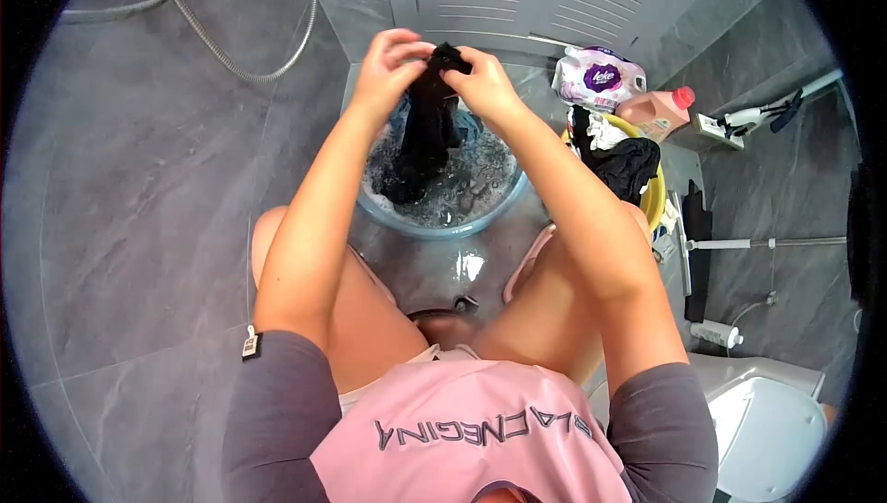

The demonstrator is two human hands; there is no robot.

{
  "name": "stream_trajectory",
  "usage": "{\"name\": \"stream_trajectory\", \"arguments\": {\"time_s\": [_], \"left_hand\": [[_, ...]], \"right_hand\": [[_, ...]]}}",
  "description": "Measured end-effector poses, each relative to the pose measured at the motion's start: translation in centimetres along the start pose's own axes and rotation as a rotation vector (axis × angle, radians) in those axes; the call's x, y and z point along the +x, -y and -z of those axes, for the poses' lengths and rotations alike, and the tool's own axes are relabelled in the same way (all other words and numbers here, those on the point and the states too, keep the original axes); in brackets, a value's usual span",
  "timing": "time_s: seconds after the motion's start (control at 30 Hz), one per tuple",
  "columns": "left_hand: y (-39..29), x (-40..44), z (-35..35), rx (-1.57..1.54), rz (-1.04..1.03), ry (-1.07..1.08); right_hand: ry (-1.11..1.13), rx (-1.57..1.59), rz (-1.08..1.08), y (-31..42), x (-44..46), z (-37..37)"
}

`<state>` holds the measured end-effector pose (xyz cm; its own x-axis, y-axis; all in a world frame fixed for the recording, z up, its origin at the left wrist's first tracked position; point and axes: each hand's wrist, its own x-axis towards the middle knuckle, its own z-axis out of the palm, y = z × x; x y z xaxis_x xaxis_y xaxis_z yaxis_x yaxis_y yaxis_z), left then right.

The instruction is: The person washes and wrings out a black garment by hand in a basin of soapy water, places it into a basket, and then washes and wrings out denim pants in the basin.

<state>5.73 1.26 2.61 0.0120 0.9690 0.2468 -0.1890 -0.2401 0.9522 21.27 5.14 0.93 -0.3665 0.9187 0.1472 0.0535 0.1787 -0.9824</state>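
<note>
A wet black garment (427, 124) hangs from both hands, its lower end dipping into the soapy water of a light blue basin (453, 230). My left hand (390, 69) is closed at the garment's upper left edge, thumb and fingers pinched there. On the other side, my right hand (480, 83) grips the bunched top of the cloth between thumb and fingers. Suds and some dark, bluish cloth show in the basin below the hands. What kind of garment it is cannot be made out.
Right of the basin stands a yellow tub (654, 198) with black and white clothes (621, 163). Behind it are a pink jug with a red cap (658, 113) and a wrapped pack (601, 78). A squeegee (699, 249), white bottle (716, 333) and toilet (767, 429) lie further right.
</note>
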Motion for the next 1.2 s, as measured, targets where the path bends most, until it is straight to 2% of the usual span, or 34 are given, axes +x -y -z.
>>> {"name": "stream_trajectory", "arguments": {"time_s": [0.03, 0.1, 0.13, 0.17, 0.2, 0.23, 0.27, 0.3, 0.37, 0.4, 0.43, 0.5, 0.57, 0.63, 0.7, 0.73, 0.77, 0.8, 0.83, 0.9, 0.97, 1.03, 1.1, 1.2], "left_hand": [[0.8, -0.1, 1.1, 0.1, -0.097, -0.074], [3.3, -0.4, 4.0, 0.6, -0.001, -0.056], [3.6, -1.4, 4.0, 0.672, 0.168, 0.06], [7.2, -2.1, 5.8, 0.817, 0.196, 0.233], [7.0, -3.0, 5.4, 0.834, 0.227, 0.484], [11.4, -4.3, 6.9, 1.193, 0.156, 0.47], [10.9, -5.3, 5.1, 1.187, 0.295, 0.486], [11.0, -5.7, 3.9, 1.069, 0.155, 0.44], [11.8, -6.1, 1.3, 0.425, 0.396, 0.353], [12.5, -6.2, 0.3, 0.469, 0.416, 0.19], [12.3, -6.2, -1.2, 0.312, 0.538, -0.03], [15.2, -5.5, -1.2, 0.2, 0.438, -0.239], [13.9, -4.9, -1.0, 0.217, 0.416, -0.237], [12.6, -4.0, 0.7, 0.242, 0.389, -0.25], [11.6, -2.9, 2.6, 0.118, 0.475, -0.352], [8.6, -2.9, 2.0, 0.08, 0.514, -0.43], [8.8, -2.3, 3.3, 0.031, 0.519, -0.459], [8.0, -2.0, 3.6, 0.023, 0.485, -0.414], [7.1, -1.5, 3.8, 0.01, 0.452, -0.368], [5.4, -0.8, 3.6, 0.002, 0.474, -0.33], [4.1, -0.5, 3.2, 0.076, 0.421, -0.284], [2.6, -0.2, 2.6, 0.024, 0.395, -0.304], [1.7, 0.1, 2.4, -0.077, 0.288, -0.287], [0.9, 0.1, 1.4, -0.115, 0.256, -0.28]], "right_hand": [[-0.006, 0.007, 0.007, 0.5, -0.1, 0.0], [-0.009, 0.25, -0.02, 2.7, -0.7, 0.1], [0.005, 0.365, 0.005, 4.5, -1.3, 0.1], [0.007, 0.367, 0.01, 5.8, -1.7, 0.2], [0.03, 0.482, 0.027, 6.9, -1.9, 0.3], [0.052, 0.595, 0.044, 7.8, -2.2, 0.5], [0.089, 0.663, 0.033, 8.5, -2.5, 0.4], [0.11, 0.715, 0.045, 8.5, -2.5, 0.1], [0.139, 0.798, 0.032, 9.4, -3.1, -0.5], [0.165, 0.822, 0.041, 9.2, -3.0, -0.5], [0.17, 0.858, 0.04, 9.3, -2.8, -0.4], [0.109, 0.911, 0.068, 9.1, -2.2, 0.8], [-0.03, 0.795, 0.051, 9.3, -1.7, 3.3], [-0.046, 0.615, 0.018, 8.6, -0.7, 6.8], [-0.07, 0.275, -0.104, 8.2, -0.4, 9.9], [-0.073, 0.049, -0.141, 7.1, -0.4, 11.2], [-0.022, -0.197, -0.133, 5.4, -0.2, 12.6], [0.026, -0.449, -0.146, 3.4, 0.0, 13.4], [0.108, -0.708, -0.015, 2.1, -0.3, 13.6], [0.314, -0.783, -0.177, -0.4, -0.7, 13.3], [0.489, -0.889, -0.263, -3.2, -0.3, 12.3], [0.683, -0.963, -0.294, -3.6, -0.2, 10.9], [0.658, -0.909, -0.256, -3.0, -0.8, 9.4], [0.487, -0.621, 0.096, -2.4, -1.8, 5.1]]}}
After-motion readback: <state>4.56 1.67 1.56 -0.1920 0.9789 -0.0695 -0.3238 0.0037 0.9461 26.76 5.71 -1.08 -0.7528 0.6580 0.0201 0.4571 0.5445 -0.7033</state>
